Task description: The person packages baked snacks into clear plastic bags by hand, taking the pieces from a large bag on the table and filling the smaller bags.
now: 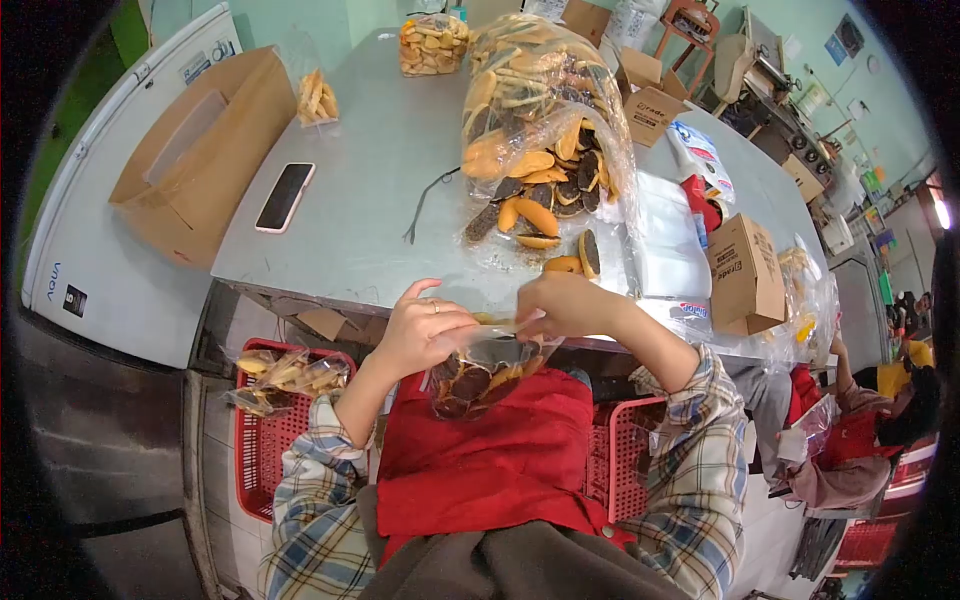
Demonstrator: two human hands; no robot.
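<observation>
Over my lap hangs a clear plastic bag of chocolate-coated bread pieces, its top edge held between my two hands. My left hand is closed on the left side of the bag's mouth. On the right side, my right hand pinches the same edge, with its fingertips partly hidden. Just beyond, on the table, a large clear sack lies with its mouth towards me. Loose bread pieces, some with dark coating, spill out of it. Two more pieces rest close to my right hand.
A phone and a cardboard box are at the left. Stacked plastic bags and a small carton stand right. A red basket with filled bags sits below left. Another person is at far right.
</observation>
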